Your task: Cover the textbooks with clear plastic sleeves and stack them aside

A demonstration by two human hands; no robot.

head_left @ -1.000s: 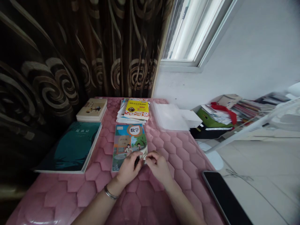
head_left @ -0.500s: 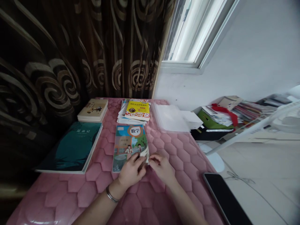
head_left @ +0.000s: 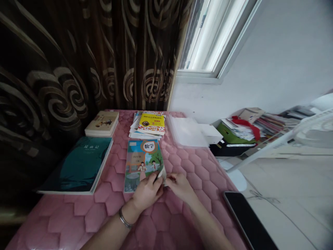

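A math textbook [head_left: 142, 161] with an illustrated cover lies face up on the pink padded table cover [head_left: 104, 205]. My left hand [head_left: 148, 190] grips its lower right corner, with the cover lifted and curled there. At the same corner my right hand [head_left: 179, 185] is pinched at the page edges, its fingertips close to the left hand's. What exactly the right fingertips hold is partly hidden. A metal bangle [head_left: 125, 218] circles my left wrist.
A teal book [head_left: 80, 163] and a stack of beige books [head_left: 101, 123] lie on the left. Behind the textbook sit a yellow book [head_left: 152, 121] on papers and clear plastic covers [head_left: 186, 132]. A black phone [head_left: 249, 218] rests at the right edge.
Both hands stay at the textbook's lower right corner. The fanned pages there have dropped, leaving a narrower lifted flap. The view has shifted slightly.
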